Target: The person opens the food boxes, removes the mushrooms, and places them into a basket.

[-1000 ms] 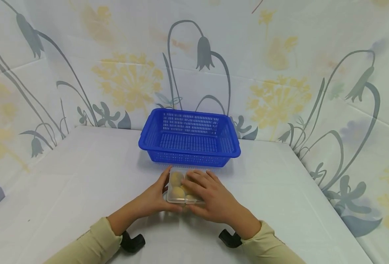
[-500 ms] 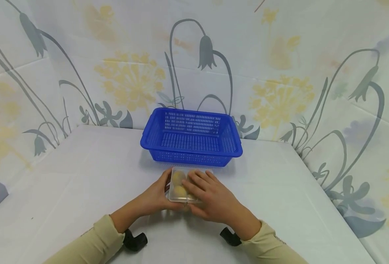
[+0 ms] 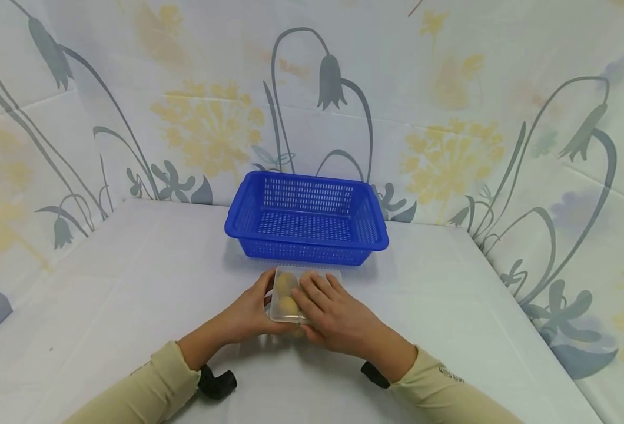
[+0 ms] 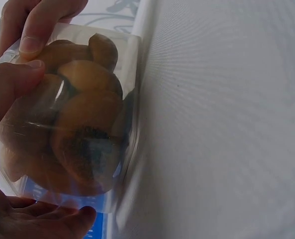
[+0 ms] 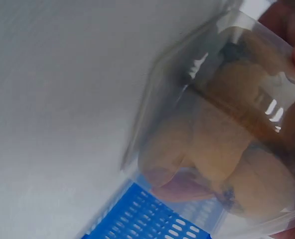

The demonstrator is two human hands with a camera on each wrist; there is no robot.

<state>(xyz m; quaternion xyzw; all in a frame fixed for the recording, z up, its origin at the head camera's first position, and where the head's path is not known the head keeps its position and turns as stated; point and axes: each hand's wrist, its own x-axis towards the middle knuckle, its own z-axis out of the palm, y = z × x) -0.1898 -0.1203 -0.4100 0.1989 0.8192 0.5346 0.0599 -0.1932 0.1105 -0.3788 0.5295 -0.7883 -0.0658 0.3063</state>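
Observation:
Both hands hold a small clear plastic box [image 3: 285, 320] with several rounded yellow-brown pieces [image 3: 288, 305] inside, which look like fruit. The left hand [image 3: 248, 309] grips its left side, thumb along the near edge and fingers at the far side. Over the right part of the lid lies the right hand [image 3: 338, 318], its fingers bent across the top and its thumb at the near edge, hiding much of the box. In the left wrist view, fingertips of the left hand [image 4: 63, 221] show against the box at the bottom. One piece there has a dark patch.
A blue perforated plastic basket [image 3: 312, 256] stands just beyond the box. A white cloth covers the table [image 3: 148, 265], with a flower-printed sheet [image 3: 423, 76] behind and at both sides. Black fittings [image 3: 218, 383] show at both wrists.
The right forearm has turned slightly, so its black fitting shows less and sleeve lettering shows more. The box stays almost in place between both hands.

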